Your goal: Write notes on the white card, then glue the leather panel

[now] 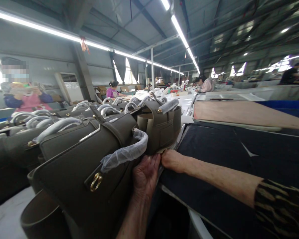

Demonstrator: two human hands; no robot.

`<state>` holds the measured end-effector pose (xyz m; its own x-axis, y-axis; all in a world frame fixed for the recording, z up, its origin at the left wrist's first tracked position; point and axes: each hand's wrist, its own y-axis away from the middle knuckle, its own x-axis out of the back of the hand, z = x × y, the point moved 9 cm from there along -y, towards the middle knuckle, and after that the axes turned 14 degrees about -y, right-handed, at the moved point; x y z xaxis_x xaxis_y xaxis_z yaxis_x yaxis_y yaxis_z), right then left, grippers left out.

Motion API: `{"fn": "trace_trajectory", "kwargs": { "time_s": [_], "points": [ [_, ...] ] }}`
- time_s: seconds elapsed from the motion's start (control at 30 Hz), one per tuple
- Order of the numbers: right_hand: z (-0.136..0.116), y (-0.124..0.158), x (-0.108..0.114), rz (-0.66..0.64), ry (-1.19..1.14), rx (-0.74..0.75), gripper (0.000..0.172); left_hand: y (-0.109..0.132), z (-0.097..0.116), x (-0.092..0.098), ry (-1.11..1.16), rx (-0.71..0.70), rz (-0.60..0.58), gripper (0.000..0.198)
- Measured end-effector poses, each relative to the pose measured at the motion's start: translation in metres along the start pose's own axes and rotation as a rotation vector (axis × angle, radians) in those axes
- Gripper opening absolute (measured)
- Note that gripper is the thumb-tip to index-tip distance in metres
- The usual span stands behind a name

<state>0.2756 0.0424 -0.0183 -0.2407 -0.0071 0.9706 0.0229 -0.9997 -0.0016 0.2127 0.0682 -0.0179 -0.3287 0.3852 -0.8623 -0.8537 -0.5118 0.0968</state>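
Observation:
My left hand is between a large dark olive handbag and the table edge, its palm partly showing and its fingers drawn together. Against its fingertips, my right hand is closed in a pinch. Whatever lies between the two sets of fingers is too small to make out. Just beyond them stands a second olive handbag, its lower edge close to my fingertips. The near bag has a gold ring clasp and a handle wrapped in clear plastic film.
Rows of similar bags with wrapped handles fill the left side. A black sheet-covered surface lies at right, with a beige board behind it. One person stands at far left; another is farther back.

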Motion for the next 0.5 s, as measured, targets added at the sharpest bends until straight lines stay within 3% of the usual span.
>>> {"fn": "trace_trajectory", "kwargs": {
  "time_s": [0.1, 0.17, 0.3, 0.5],
  "points": [
    [-0.007, 0.027, 0.019, 0.097, 0.102, -0.059, 0.008, 0.0, 0.001, 0.002, -0.006, -0.005, 0.019, 0.017],
    [-0.017, 0.051, 0.033, 0.163, 0.174, -0.06, 0.017, 0.0, 0.0, 0.002, -0.015, -0.005, 0.023, 0.017],
    [-0.046, 0.106, 0.056, 0.295, 0.314, 0.063, 0.036, -0.001, -0.001, 0.006, -0.059, -0.006, 0.072, 0.014],
    [-0.084, 0.166, 0.088, 0.47, 0.421, 0.153, 0.038, 0.0, -0.007, 0.016, -0.257, 0.054, 0.153, 0.008]
  ]
}}
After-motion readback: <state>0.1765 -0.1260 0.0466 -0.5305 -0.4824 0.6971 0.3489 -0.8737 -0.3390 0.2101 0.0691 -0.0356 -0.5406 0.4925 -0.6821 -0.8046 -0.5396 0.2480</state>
